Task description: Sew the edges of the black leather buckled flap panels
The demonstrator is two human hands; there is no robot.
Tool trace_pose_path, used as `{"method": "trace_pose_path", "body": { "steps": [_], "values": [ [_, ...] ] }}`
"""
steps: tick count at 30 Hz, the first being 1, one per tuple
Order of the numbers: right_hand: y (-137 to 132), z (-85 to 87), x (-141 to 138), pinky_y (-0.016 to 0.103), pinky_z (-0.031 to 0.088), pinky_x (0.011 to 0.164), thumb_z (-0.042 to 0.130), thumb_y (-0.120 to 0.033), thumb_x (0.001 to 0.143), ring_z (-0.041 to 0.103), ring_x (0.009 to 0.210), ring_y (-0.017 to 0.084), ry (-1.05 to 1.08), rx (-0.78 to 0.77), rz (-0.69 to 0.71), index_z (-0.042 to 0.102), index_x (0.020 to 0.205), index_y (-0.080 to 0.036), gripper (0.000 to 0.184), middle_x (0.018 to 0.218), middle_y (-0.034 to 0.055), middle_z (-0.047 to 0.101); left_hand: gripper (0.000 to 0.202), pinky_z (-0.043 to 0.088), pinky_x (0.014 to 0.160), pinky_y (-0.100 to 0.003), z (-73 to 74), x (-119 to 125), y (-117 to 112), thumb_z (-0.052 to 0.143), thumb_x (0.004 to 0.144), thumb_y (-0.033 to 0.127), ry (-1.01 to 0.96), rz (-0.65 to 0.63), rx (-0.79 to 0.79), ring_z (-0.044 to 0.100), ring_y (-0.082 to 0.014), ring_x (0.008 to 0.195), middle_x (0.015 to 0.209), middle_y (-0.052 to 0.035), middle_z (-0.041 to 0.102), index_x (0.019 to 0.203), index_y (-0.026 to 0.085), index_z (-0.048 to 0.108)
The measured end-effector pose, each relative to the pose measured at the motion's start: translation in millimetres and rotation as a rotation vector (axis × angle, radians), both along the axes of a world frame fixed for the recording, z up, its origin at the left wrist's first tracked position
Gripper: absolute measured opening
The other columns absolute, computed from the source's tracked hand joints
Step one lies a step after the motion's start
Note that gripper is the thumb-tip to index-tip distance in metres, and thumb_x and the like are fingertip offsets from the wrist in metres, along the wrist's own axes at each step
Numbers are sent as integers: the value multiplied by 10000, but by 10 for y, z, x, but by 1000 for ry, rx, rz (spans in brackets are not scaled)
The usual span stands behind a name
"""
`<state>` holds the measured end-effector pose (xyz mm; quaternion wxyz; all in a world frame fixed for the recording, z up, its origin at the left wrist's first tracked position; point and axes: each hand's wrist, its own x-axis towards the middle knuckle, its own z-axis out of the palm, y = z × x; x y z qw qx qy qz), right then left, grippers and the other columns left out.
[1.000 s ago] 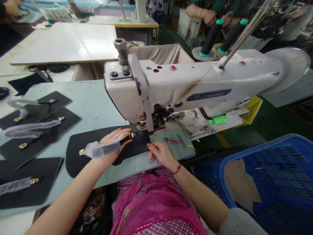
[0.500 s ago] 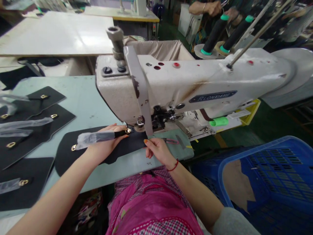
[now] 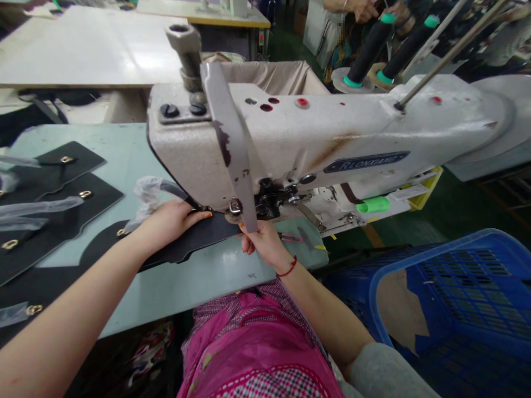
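Observation:
A black bag panel (image 3: 199, 237) lies under the head of the white sewing machine (image 3: 282, 138). Its handle (image 3: 147, 193), wrapped in clear plastic, bends up behind my left hand (image 3: 176, 221). That hand is closed around the handle's near end beside the metal buckle (image 3: 203, 209), thumb stretched toward the needle area; its other fingers are mostly hidden. My right hand (image 3: 265, 243) has its fingers curled and pinches the panel's right edge, just below the grey lever (image 3: 232, 149). The needle itself is hidden.
More black panels (image 3: 91, 193) with plastic-wrapped handles lie on the left of the pale green table (image 3: 166, 298). Pink-handled snips (image 3: 292, 237) lie right of my right hand. A blue basket (image 3: 373, 287) stands at the right. A co-worker's hands (image 3: 365, 10) show beyond the thread cones (image 3: 369, 52).
My left hand has shifted from lying flat around the buckle to gripping the handle's end, and the wrapped handle has risen and bent. The view has moved slightly; my right hand stays by the edge.

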<state>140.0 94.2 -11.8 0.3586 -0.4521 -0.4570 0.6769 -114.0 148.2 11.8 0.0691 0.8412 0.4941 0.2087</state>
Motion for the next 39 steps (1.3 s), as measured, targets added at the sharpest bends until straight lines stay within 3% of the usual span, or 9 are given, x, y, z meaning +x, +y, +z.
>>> {"method": "trace_pose_path", "body": {
  "steps": [4,8,13,16,19,21,24,31,39],
  "values": [
    [0,43,-66,164,394,384,551,-714,807,466,365,63,-19,-35,-55,617,695,-137,591,462,-23,563,855,538,665,-335,30,-12,138,226,872,794,53,-76,-118,686,-213,733,882,-114,764,927,97,718],
    [-7,48,-93,169,385,378,539,-678,839,460,358,65,-66,-19,-82,614,669,-137,572,459,-16,564,883,521,621,-314,70,-2,112,208,861,808,87,-29,-189,677,-214,716,865,-123,759,936,87,713],
    [-9,61,-81,184,382,384,518,-655,864,478,366,80,-125,14,-85,616,653,-138,566,461,-4,571,564,466,583,-336,263,235,-541,376,951,599,156,239,-137,652,-260,671,779,-113,722,943,136,698],
    [-16,70,-69,180,371,381,527,-651,861,460,353,75,-137,16,-83,621,670,-142,552,438,-19,549,291,460,757,-348,203,609,-1092,468,960,415,-240,247,-71,627,-234,849,895,-79,692,911,202,660],
    [-23,66,-61,180,355,384,529,-647,866,442,347,69,-129,40,-92,613,678,-151,537,435,-26,540,299,376,542,-262,-82,1029,-1361,550,915,441,-846,210,-524,467,-137,576,651,-2,520,734,204,573],
    [-26,62,-59,188,358,395,528,-647,868,448,356,74,-141,62,-99,606,672,-158,533,436,-24,538,316,285,455,-224,-285,1232,-1316,625,846,527,-1290,270,-769,361,-100,501,663,28,486,895,216,606],
    [-27,64,-65,200,349,396,519,-654,870,440,356,82,-181,86,-116,596,665,-168,533,427,-25,525,488,267,452,-208,-447,1347,-1065,728,728,583,-1650,328,-859,349,-79,512,716,12,517,984,176,648],
    [-57,72,-87,205,375,417,467,-634,910,463,365,89,-269,182,-138,583,657,-180,533,441,-18,527,455,266,454,-236,-502,1241,-817,769,721,501,-1492,555,-776,342,-83,485,508,26,424,535,141,562],
    [-166,-21,-49,199,446,493,536,-605,888,548,478,94,-146,170,-199,569,701,-181,464,605,11,614,496,234,434,-226,-456,1256,-802,773,712,476,-1492,577,-776,294,-69,473,483,51,362,492,170,449]
  ]
}}
